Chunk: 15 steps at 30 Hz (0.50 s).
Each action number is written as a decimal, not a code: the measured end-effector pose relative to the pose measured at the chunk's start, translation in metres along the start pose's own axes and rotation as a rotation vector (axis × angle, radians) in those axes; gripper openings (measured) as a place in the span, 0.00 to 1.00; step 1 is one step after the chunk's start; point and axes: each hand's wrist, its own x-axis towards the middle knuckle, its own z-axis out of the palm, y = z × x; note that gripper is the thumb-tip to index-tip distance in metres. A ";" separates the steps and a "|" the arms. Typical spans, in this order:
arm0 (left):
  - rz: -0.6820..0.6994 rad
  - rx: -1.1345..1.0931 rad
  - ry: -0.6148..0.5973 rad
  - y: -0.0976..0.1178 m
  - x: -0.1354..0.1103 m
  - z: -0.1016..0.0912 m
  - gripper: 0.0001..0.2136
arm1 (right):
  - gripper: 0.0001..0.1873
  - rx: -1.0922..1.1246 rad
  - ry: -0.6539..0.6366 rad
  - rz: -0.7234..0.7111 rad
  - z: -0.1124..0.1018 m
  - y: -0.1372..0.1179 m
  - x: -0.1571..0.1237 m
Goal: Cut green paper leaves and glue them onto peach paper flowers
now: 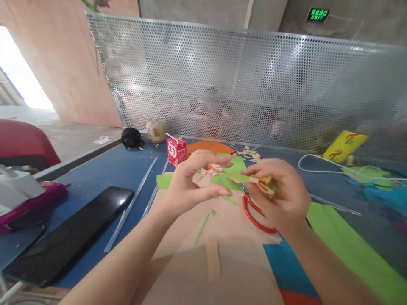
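My left hand [190, 182] hovers over the peach paper sheet [184, 267], thumb and fingers apart with nothing between them. In my right hand [286, 192], the fingers close round a small crumpled piece of yellow-green and peach paper [267, 186]. Red-handled scissors [257, 225] lie beneath that hand, blades pointing away to the left and partly hidden. Between and beyond the hands are green paper pieces [235, 169] and peach scraps [211, 170]. A thin green strip [202, 228] and a short peach strip [213, 258] rest on the sheet.
On the left of the blue table lie a black phone [73, 237] and clear strips [132, 203]. A red drink carton [177, 151] stands farther back. A perforated metal screen [206, 76] closes the far edge. Green paper [352, 250] and a white cable [321, 157] lie at right.
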 end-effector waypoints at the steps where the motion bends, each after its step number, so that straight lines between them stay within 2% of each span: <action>1: -0.031 -0.004 -0.009 -0.001 0.000 0.000 0.19 | 0.09 0.054 0.015 0.075 0.002 0.000 -0.001; 5: -0.161 0.012 0.032 -0.007 -0.002 0.004 0.12 | 0.07 0.218 0.011 0.331 0.008 -0.001 -0.003; 10: -0.269 -0.074 0.125 -0.010 -0.004 0.009 0.09 | 0.08 0.375 -0.062 0.566 0.013 -0.001 -0.005; 15: -0.387 -0.134 0.145 -0.011 -0.004 0.011 0.08 | 0.09 0.483 -0.128 0.750 0.015 -0.002 -0.001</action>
